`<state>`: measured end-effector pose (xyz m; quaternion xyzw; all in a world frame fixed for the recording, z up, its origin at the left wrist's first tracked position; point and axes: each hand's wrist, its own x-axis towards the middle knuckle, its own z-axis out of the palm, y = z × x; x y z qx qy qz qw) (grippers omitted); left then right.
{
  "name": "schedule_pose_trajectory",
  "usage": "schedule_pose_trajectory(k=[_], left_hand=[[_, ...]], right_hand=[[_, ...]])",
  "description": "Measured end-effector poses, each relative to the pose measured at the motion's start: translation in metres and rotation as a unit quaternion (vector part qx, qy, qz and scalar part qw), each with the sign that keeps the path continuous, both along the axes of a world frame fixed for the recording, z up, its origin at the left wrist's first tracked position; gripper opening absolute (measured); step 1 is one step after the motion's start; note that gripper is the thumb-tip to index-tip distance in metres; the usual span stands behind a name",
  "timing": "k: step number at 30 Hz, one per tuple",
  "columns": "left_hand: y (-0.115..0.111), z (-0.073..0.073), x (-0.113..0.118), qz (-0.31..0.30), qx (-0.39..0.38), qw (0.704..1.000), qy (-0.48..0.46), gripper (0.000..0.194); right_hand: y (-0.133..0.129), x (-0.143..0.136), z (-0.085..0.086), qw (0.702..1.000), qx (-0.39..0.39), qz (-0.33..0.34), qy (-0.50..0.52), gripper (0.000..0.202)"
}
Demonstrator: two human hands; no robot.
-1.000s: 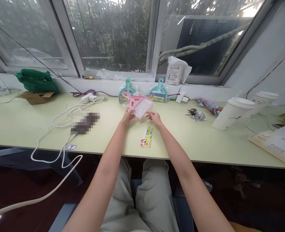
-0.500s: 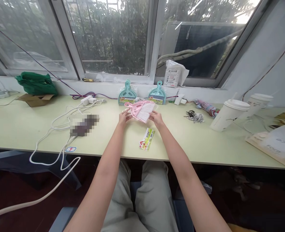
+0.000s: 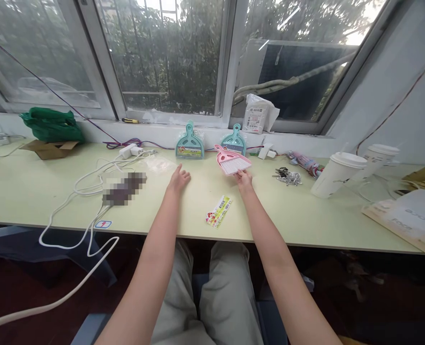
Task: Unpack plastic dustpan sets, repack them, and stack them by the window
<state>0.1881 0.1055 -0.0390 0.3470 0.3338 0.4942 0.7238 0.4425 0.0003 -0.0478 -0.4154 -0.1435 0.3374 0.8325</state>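
My right hand (image 3: 244, 180) grips the bristle end of a pink brush and dustpan set (image 3: 231, 161), raised over the table. Nothing is in my left hand (image 3: 180, 179), which hovers over the tabletop with its index finger stretched out. A clear plastic bag (image 3: 159, 163) lies to its left. Nearer the front edge rests a yellow-green printed card (image 3: 218, 211). Two teal dustpan sets in clear wrap lean against the wall, one in the middle (image 3: 190, 143) and one farther right (image 3: 234, 139), partly behind the pink set.
On the table (image 3: 291, 220), white cables (image 3: 76, 191) lie at the left near a cardboard box (image 3: 50, 149). Keys (image 3: 287, 176), a folded umbrella (image 3: 305, 164), white cups (image 3: 338, 175) and a paper bag (image 3: 410, 218) stand or lie at the right.
The pink set has moved right and is out of its plastic bag, held only by my right hand. My left hand has let go and moved left; the bag now lies on the table.
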Motion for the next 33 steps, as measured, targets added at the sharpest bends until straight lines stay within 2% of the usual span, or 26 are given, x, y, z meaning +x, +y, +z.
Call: schedule_pose_trajectory(k=[4,6,7,8,10,12,14,16,18,20,25,28,33], left_hand=[[-0.014,-0.002,0.031,-0.187,0.057,0.979,0.059,0.063],[-0.021,-0.002,0.041,-0.202,0.106,0.969,0.091,0.059],[-0.023,-0.002,0.045,-0.180,0.128,0.969,0.112,0.056],[-0.025,-0.002,0.047,-0.145,0.149,0.969,0.137,0.055],[-0.029,-0.002,0.051,-0.066,0.189,0.961,0.190,0.054],[-0.033,-0.001,0.053,0.003,0.241,0.939,0.244,0.052],[-0.041,0.001,0.056,0.044,0.314,0.907,0.277,0.050],[-0.052,0.003,0.060,0.055,0.382,0.877,0.286,0.050],[-0.064,0.006,0.063,0.050,0.427,0.855,0.290,0.051],[-0.072,0.009,0.064,0.047,0.447,0.844,0.294,0.051],[-0.075,0.015,0.061,0.033,0.471,0.843,0.260,0.046],[-0.073,0.016,0.061,0.028,0.470,0.845,0.254,0.049],[-0.075,0.018,0.061,0.069,0.461,0.851,0.243,0.050]], right_hand=[[0.002,-0.020,0.002,0.991,-0.009,0.107,-0.076,0.021],[0.003,-0.031,0.002,0.971,-0.046,0.173,-0.160,0.026],[0.003,-0.036,0.002,0.958,-0.078,0.178,-0.211,0.032],[0.004,-0.040,0.001,0.945,-0.113,0.151,-0.267,0.039],[0.003,-0.047,0.000,0.903,-0.168,0.021,-0.396,0.050],[0.001,-0.050,0.001,0.827,-0.176,-0.098,-0.525,0.049],[-0.002,-0.054,0.003,0.754,-0.161,-0.123,-0.625,0.038],[-0.005,-0.059,0.006,0.715,-0.153,-0.109,-0.674,0.033],[-0.007,-0.065,0.009,0.707,-0.150,-0.121,-0.680,0.033],[-0.009,-0.069,0.012,0.717,-0.147,-0.136,-0.668,0.032],[-0.010,-0.064,0.022,0.738,-0.156,-0.132,-0.643,0.024],[-0.012,-0.063,0.030,0.729,-0.155,-0.161,-0.647,0.020],[-0.017,-0.071,0.044,0.702,-0.148,-0.196,-0.668,0.020]])
